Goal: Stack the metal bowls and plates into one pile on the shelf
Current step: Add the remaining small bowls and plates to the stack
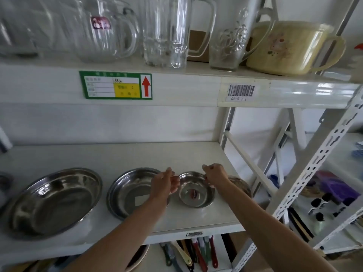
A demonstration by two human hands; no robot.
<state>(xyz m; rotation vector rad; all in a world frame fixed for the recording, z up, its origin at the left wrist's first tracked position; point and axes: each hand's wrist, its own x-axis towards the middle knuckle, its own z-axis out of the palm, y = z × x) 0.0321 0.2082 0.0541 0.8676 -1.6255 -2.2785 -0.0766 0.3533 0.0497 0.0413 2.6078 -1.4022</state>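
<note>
Hands pinch the small bowl (pixel 196 190): left hand (pixel 164 184) at nine o'clock, right hand (pixel 215 174) at two. Best lift level, then nest it in the plate (pixel 135 191) at nine o'clock.

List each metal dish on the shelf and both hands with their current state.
Large metal plate: alone, unstacked.
Medium metal plate: alone, unstacked.
Small metal bowl: upright, rim held on both sides.
Left hand: gripping bowl rim.
Right hand: gripping bowl rim.
Rightmost metal dish: partly hidden.
</note>
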